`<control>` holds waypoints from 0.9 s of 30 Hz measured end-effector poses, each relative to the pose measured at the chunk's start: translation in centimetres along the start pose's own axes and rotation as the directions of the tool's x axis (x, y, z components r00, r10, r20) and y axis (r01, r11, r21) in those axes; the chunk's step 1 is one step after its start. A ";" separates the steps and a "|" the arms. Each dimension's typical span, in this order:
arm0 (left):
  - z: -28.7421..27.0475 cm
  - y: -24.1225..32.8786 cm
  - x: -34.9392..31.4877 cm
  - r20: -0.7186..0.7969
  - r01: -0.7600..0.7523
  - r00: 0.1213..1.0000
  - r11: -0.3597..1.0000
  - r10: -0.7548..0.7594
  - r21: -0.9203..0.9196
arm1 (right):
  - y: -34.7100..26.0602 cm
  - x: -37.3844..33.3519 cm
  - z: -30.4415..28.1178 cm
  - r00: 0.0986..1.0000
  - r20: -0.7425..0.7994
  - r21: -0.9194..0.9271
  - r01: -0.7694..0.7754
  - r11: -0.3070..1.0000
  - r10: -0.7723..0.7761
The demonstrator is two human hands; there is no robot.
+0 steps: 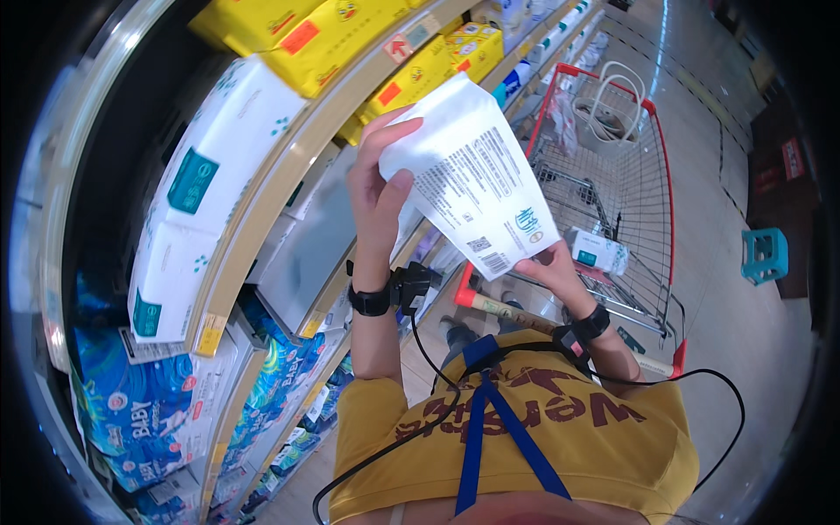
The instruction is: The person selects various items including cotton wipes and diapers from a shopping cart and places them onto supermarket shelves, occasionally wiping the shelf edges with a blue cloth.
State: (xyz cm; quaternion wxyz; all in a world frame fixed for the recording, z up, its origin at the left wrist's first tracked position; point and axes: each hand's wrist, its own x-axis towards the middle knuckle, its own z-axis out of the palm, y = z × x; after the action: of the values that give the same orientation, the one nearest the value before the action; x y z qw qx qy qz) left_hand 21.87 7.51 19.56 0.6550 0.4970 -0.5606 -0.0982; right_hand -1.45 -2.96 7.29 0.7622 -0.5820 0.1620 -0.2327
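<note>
A white tissue pack [477, 175] is held up between my two hands, tilted, with a side of small print, a square code and a barcode facing me. My left hand [381, 166] grips its upper left edge, thumb on the near face and fingers reaching behind. At the lower right corner, my right hand [553, 273] pinches the pack; some of its fingers are hidden behind it. Larger white packs with teal labels [214, 153] stand on the shelf to the left of my left hand.
A red-edged shopping cart [672, 210] stands ahead to the right, carrying a white pack [598, 252] and a bag with pale handles [606, 122]. Yellow packs [346, 39] fill the upper shelf; blue packs [144, 411] lie lower left. A teal stool [765, 255] is far right.
</note>
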 end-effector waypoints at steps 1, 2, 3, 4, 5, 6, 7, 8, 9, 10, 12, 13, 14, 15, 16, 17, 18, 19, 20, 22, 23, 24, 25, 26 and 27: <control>-1.0 0.8 -1.0 -0.134 0.016 0.991 0.999 -0.012 0.031 | -0.2 0.1 0.5 0.995 -0.007 0.028 0.099 0.995 -0.099; -1.9 1.7 -2.0 -0.267 0.033 0.964 0.998 -0.016 0.058 | -0.8 0.3 1.0 0.981 -0.016 0.059 0.196 0.979 -0.195; -2.8 3.5 -2.7 -0.341 0.055 0.940 0.991 -0.012 0.118 | -2.0 0.9 2.0 0.965 0.025 0.093 0.257 0.962 -0.260; -3.6 5.1 -3.6 -0.363 0.044 0.932 0.987 0.015 0.154 | -3.5 1.4 3.2 0.944 0.060 0.134 0.314 0.940 -0.324; -4.3 6.5 -4.5 -0.436 0.046 0.899 0.981 0.041 0.187 | -4.9 1.9 4.4 0.922 0.114 0.069 0.365 0.929 -0.371; -5.2 8.2 -5.4 -0.506 0.045 0.859 0.972 0.080 0.230 | -5.3 2.5 6.1 0.908 0.160 0.098 0.377 0.921 -0.388; -6.6 8.6 -6.2 -0.528 0.027 0.842 0.970 0.107 0.240 | -5.3 3.2 7.6 0.854 0.186 0.122 0.470 0.874 -0.485; -7.4 9.3 -7.4 -0.542 0.014 0.829 0.964 0.136 0.265 | -5.4 3.8 8.9 0.791 0.207 0.151 0.556 0.818 -0.576; -7.3 11.1 -7.8 -0.555 0.016 0.827 0.983 0.090 0.183 | -5.9 4.6 9.5 0.736 0.287 0.026 0.634 0.773 -0.613; -7.3 12.8 -8.3 -0.557 0.006 0.825 0.986 0.090 0.169 | -6.7 4.8 10.6 0.750 0.292 -0.031 0.628 0.778 -0.593; -7.5 15.7 -9.2 -0.563 -0.013 0.817 0.980 0.125 0.198 | -7.5 6.3 13.1 0.680 0.269 -0.121 0.726 0.677 -0.682; -7.1 16.6 -9.1 -0.623 0.024 0.759 0.949 0.188 0.316 | -7.8 7.3 14.1 0.676 0.274 -0.122 0.730 0.672 -0.684; -7.3 16.8 -9.6 -0.633 0.064 0.735 0.903 0.245 0.424 | -8.4 7.9 15.7 0.616 0.241 -0.075 0.783 0.618 -0.750; -8.6 17.5 -10.7 -0.621 0.139 0.719 0.812 0.311 0.567 | -8.8 8.2 18.2 0.619 0.204 0.026 0.771 0.637 -0.758; -9.4 17.4 -11.3 -0.614 0.212 0.708 0.724 0.349 0.656 | -9.2 8.3 19.6 0.639 0.165 0.086 0.750 0.656 -0.752; -10.1 17.7 -11.1 -0.595 0.185 0.701 0.704 0.394 0.685 | -10.6 8.9 21.2 0.605 0.167 0.118 0.772 0.625 -0.778; -10.1 17.5 -10.8 -0.659 0.172 0.641 0.763 0.394 0.623 | -12.0 9.4 21.9 0.564 0.183 0.008 0.819 0.574 -0.806; -10.1 17.5 -10.4 -0.723 0.148 0.580 0.824 0.376 0.547 | -13.2 9.9 22.5 0.526 0.201 -0.113 0.850 0.514 -0.826; -10.4 17.9 -9.5 -0.710 0.127 0.582 0.818 0.396 0.561 | -14.3 10.5 23.6 0.542 0.193 0.054 0.827 0.560 -0.818; -11.5 18.8 -8.8 -0.676 0.200 0.454 0.673 0.580 0.712 | -14.2 12.0 26.0 0.630 0.218 0.138 0.736 0.662 -0.746; -12.1 19.1 -8.4 -0.684 0.236 0.446 0.661 0.577 0.712 | -13.9 13.0 27.2 0.643 0.213 0.166 0.719 0.675 -0.736; -12.5 18.9 -7.3 -0.649 0.240 0.465 0.620 0.602 0.747 | -14.4 13.9 27.3 0.663 0.222 0.136 0.705 0.696 -0.715; -13.5 18.7 -6.8 -0.617 0.262 0.489 0.572 0.616 0.778 | -14.3 14.9 28.0 0.675 0.214 0.082 0.708 0.701 -0.706; -14.9 18.0 -6.4 -0.583 0.279 0.515 0.520 0.628 0.807 | -14.4 15.7 28.5 0.685 0.202 0.028 0.711 0.703 -0.700; -16.4 16.7 -6.1 -0.617 0.303 0.514 0.547 0.596 0.780 | -14.3 16.5 28.7 0.690 0.203 0.026 0.705 0.708 -0.694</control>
State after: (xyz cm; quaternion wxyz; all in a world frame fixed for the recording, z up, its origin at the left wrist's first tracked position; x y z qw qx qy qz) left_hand 26.18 28.65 30.43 0.5306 0.6617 -0.1911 0.4940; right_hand 24.83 8.33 29.24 0.6121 -0.6403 -0.1423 -0.4418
